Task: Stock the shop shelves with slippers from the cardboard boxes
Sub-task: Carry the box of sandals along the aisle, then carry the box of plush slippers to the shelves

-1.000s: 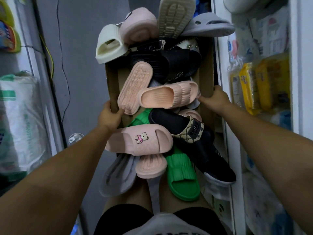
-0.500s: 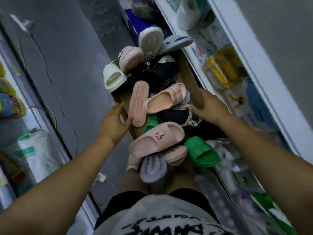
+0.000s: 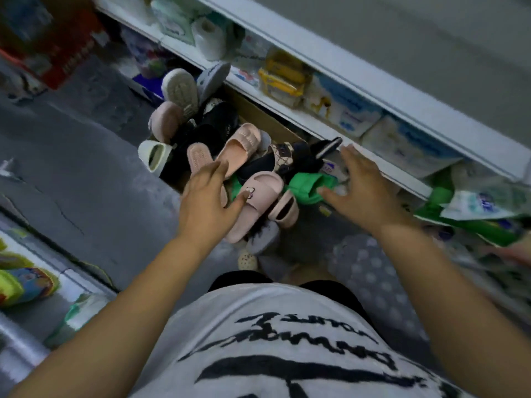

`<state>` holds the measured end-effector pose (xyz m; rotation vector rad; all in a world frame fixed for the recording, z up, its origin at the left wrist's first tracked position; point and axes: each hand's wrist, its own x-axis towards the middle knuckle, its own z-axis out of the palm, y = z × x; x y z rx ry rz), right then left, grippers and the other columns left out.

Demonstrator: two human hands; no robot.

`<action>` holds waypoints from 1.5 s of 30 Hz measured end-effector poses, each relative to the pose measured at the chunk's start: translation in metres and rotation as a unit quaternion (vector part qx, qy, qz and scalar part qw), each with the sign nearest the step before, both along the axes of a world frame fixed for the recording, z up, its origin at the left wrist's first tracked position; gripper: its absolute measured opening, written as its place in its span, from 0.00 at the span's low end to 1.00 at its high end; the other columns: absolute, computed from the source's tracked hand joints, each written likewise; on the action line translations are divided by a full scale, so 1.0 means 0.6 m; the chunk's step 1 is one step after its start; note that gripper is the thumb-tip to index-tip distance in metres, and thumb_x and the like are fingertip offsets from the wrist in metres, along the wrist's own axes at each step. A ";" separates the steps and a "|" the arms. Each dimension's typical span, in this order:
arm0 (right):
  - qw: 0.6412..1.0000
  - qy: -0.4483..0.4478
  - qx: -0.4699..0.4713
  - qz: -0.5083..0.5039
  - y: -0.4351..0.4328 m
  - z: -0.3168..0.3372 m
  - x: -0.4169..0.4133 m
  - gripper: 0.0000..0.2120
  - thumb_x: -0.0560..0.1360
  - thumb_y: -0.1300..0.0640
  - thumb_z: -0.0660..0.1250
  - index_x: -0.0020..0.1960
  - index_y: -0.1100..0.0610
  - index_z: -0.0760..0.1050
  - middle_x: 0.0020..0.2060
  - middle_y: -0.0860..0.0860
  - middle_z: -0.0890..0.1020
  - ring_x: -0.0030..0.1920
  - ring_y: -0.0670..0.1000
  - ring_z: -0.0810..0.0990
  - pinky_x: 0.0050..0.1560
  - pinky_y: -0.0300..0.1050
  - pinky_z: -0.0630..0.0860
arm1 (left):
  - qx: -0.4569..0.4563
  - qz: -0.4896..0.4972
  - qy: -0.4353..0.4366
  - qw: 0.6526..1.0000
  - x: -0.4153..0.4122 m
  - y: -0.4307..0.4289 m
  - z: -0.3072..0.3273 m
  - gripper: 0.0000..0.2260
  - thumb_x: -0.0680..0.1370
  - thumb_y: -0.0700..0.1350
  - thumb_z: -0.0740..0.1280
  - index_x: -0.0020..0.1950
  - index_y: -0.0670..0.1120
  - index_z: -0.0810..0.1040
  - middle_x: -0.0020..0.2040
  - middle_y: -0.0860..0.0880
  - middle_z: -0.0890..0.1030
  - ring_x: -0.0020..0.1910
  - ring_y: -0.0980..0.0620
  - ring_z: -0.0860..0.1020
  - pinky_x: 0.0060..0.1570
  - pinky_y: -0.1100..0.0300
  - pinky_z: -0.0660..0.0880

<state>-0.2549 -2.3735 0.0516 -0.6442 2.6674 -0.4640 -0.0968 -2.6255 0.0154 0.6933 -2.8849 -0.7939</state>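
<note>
Cardboard box (image 3: 264,122) heaped with slippers (image 3: 241,145) now sits low against the white shelf (image 3: 373,84), out of my grip where half a second ago I held both its sides: left hand (image 3: 207,202) and right hand (image 3: 362,191) hover just above it, fingers spread, holding nothing, pink bear slipper (image 3: 258,202) between them.

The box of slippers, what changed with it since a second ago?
Both hands let go of the cardboard box's sides: the left hand and right hand are now open above it. The box has dropped away from the body and sits low beside the white shelf. The slippers stay heaped inside, the pink bear slipper on top.
</note>
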 end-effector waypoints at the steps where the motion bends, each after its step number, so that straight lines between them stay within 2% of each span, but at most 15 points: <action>1: 1.000 -0.002 0.002 -0.021 0.030 -0.001 0.015 0.45 0.74 0.42 0.73 0.82 0.57 0.56 0.81 0.55 0.59 0.80 0.56 0.58 0.79 0.53 0.58 | -0.011 -0.026 0.003 1.000 -0.001 0.016 0.007 0.32 0.76 0.60 0.69 0.75 0.43 0.71 0.72 0.43 0.73 0.71 0.42 0.70 0.70 0.46 0.69; 4: 0.996 -0.016 0.012 -0.088 0.125 0.002 0.059 0.44 0.75 0.39 0.71 0.82 0.54 0.53 0.82 0.52 0.55 0.81 0.53 0.55 0.79 0.50 0.56 | -0.044 -0.113 0.019 0.992 -0.010 0.074 0.026 0.32 0.76 0.59 0.69 0.75 0.42 0.71 0.73 0.42 0.73 0.72 0.42 0.71 0.70 0.46 0.69; 7: 0.986 -0.040 0.024 -0.159 0.247 0.015 0.115 0.44 0.76 0.38 0.69 0.83 0.51 0.50 0.83 0.48 0.51 0.81 0.51 0.52 0.78 0.47 0.54 | -0.035 -0.195 0.032 0.980 -0.015 0.159 0.037 0.32 0.76 0.59 0.67 0.75 0.42 0.71 0.73 0.42 0.73 0.74 0.43 0.69 0.71 0.46 0.69; 10: 0.977 -0.015 0.025 -0.211 0.391 0.027 0.188 0.44 0.76 0.40 0.70 0.83 0.53 0.53 0.82 0.52 0.55 0.80 0.55 0.55 0.78 0.50 0.58 | -0.050 -0.271 0.023 0.961 -0.009 0.272 0.038 0.33 0.77 0.62 0.63 0.75 0.42 0.71 0.73 0.42 0.73 0.73 0.42 0.70 0.71 0.45 0.69; 14: 0.955 -0.005 0.053 -0.290 0.573 0.043 0.301 0.44 0.75 0.39 0.70 0.81 0.54 0.54 0.81 0.54 0.59 0.79 0.57 0.59 0.74 0.58 0.66 | -0.044 -0.349 0.033 0.936 0.003 0.470 0.027 0.33 0.77 0.62 0.65 0.75 0.42 0.71 0.73 0.41 0.73 0.71 0.42 0.71 0.71 0.47 0.70; 17: 0.934 -0.008 0.061 -0.352 0.675 0.047 0.378 0.45 0.76 0.37 0.68 0.82 0.54 0.52 0.81 0.53 0.57 0.80 0.56 0.56 0.77 0.57 0.61 | -0.027 -0.421 0.045 0.906 0.006 0.623 0.027 0.33 0.78 0.63 0.64 0.76 0.44 0.69 0.74 0.43 0.72 0.72 0.42 0.70 0.71 0.45 0.70; 20: 0.907 -0.024 0.036 -0.419 0.741 0.047 0.442 0.46 0.77 0.37 0.68 0.83 0.53 0.48 0.82 0.51 0.52 0.81 0.54 0.52 0.79 0.55 0.58 | -0.007 -0.481 0.065 0.874 0.001 0.749 0.042 0.31 0.79 0.61 0.66 0.77 0.46 0.68 0.74 0.44 0.72 0.72 0.43 0.70 0.70 0.46 0.71; 24: 0.864 -0.014 0.003 -0.504 0.802 0.047 0.502 0.46 0.76 0.36 0.68 0.83 0.52 0.47 0.83 0.49 0.50 0.81 0.53 0.52 0.77 0.54 0.60 | 0.022 -0.551 0.076 0.831 -0.013 0.862 0.054 0.30 0.79 0.61 0.66 0.75 0.45 0.70 0.73 0.45 0.73 0.71 0.44 0.71 0.69 0.47 0.71; 33: 0.751 -0.009 0.001 -0.660 0.921 0.042 0.570 0.46 0.76 0.35 0.67 0.83 0.51 0.48 0.83 0.50 0.51 0.81 0.53 0.52 0.77 0.53 0.61 | 0.032 -0.679 0.060 0.731 -0.065 1.073 0.067 0.31 0.79 0.63 0.65 0.76 0.46 0.69 0.74 0.46 0.72 0.73 0.45 0.70 0.69 0.46 0.72; 37: 0.694 -0.005 -0.003 -0.720 0.961 0.034 0.601 0.46 0.76 0.34 0.67 0.83 0.50 0.48 0.83 0.49 0.51 0.81 0.53 0.53 0.76 0.54 0.62 | 0.015 -0.743 0.055 0.667 -0.071 1.176 0.070 0.32 0.78 0.63 0.65 0.77 0.46 0.69 0.74 0.47 0.72 0.74 0.46 0.69 0.69 0.48 0.72; 42: 0.625 0.001 -0.013 -0.781 1.017 0.022 0.671 0.46 0.75 0.34 0.67 0.83 0.49 0.47 0.83 0.48 0.49 0.81 0.54 0.54 0.76 0.56 0.63 | 0.004 -0.801 0.064 0.595 -0.026 1.313 0.068 0.32 0.79 0.62 0.67 0.76 0.43 0.70 0.74 0.44 0.73 0.74 0.44 0.69 0.71 0.47 0.70; 45: 0.598 0.005 -0.006 -0.801 1.073 0.019 0.721 0.47 0.76 0.34 0.66 0.83 0.48 0.44 0.83 0.45 0.45 0.81 0.53 0.53 0.75 0.55 0.62 | 0.006 -0.822 0.066 0.565 0.019 1.404 0.055 0.33 0.78 0.63 0.64 0.75 0.42 0.71 0.73 0.42 0.73 0.72 0.42 0.71 0.70 0.42 0.71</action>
